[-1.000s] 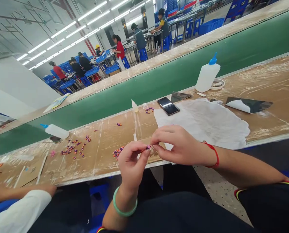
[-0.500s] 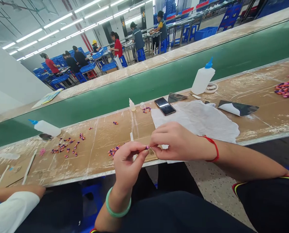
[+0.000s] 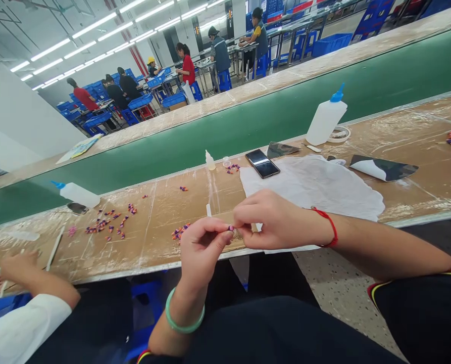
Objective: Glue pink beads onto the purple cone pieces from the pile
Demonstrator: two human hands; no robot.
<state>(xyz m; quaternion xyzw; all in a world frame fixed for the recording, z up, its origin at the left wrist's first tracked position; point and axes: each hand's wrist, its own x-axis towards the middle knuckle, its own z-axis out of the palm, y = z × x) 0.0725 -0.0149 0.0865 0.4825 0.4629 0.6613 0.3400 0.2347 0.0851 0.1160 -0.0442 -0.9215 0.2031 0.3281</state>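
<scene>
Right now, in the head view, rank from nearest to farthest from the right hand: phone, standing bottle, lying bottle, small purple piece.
1. Small purple piece: immediately left of the right hand.
2. Phone: ahead of the hand.
3. Standing bottle: farther ahead, to the right.
4. Lying bottle: far left.

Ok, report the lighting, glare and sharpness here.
Head view: ceiling lights glow bright white; head view: pale reflection on the phone, glossy patches on the table; head view: the tiny piece in the left fingers lacks clear detail.
</scene>
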